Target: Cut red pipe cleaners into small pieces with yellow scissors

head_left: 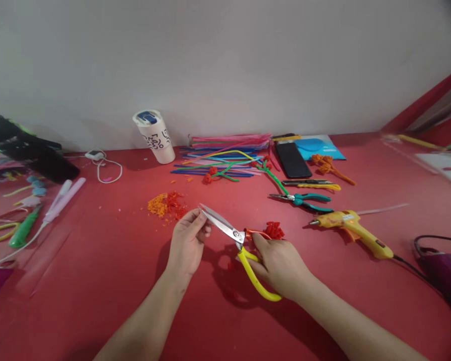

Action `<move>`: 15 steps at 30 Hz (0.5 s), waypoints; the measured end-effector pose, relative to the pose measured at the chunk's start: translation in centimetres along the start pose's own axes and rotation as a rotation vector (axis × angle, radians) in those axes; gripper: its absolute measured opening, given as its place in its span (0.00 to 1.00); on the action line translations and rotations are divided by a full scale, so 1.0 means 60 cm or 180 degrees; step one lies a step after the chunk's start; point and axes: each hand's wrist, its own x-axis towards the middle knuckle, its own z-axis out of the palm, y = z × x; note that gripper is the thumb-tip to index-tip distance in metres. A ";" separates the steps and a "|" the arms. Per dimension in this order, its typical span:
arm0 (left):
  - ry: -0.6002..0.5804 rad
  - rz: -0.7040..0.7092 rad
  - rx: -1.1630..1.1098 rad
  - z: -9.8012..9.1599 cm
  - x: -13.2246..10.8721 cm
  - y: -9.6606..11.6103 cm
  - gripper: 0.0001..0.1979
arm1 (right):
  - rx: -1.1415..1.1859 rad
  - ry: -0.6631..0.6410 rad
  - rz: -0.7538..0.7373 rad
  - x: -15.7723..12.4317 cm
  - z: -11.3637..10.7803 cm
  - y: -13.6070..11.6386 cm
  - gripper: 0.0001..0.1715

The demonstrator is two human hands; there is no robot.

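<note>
My right hand (281, 263) grips a pair of scissors (225, 228) with yellow handles, its fingers in and around the loops. The blades point away to the left and their tips meet the fingertips of my left hand (190, 238). Thumb and forefinger of that hand are pinched together at a small red piece (202, 211), mostly hidden by the fingers and blades. Beyond my left hand lie red fluffy clippings (176, 203) and orange clippings (158, 204). Short red pieces (274, 230) form a pile just past my right hand.
Pipe cleaners (225, 150) lie along the wall, beside a white tumbler (156, 138). To the right are a black phone (293, 160), teal-handled pliers (304, 200), a utility knife (308, 182) and a yellow glue gun (349, 228). A pink styling iron (65, 200) lies left.
</note>
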 end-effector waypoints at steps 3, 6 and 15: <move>0.0020 -0.0015 0.0017 -0.001 0.000 0.000 0.02 | 0.0048 0.0014 0.0017 -0.001 -0.001 0.000 0.20; 0.0018 -0.0026 0.0041 -0.001 0.001 -0.001 0.02 | 0.0062 0.0021 0.0031 -0.001 0.001 0.001 0.21; -0.0113 -0.0218 -0.0031 0.002 -0.001 -0.001 0.03 | 0.0985 0.0081 0.0526 0.006 -0.004 -0.001 0.18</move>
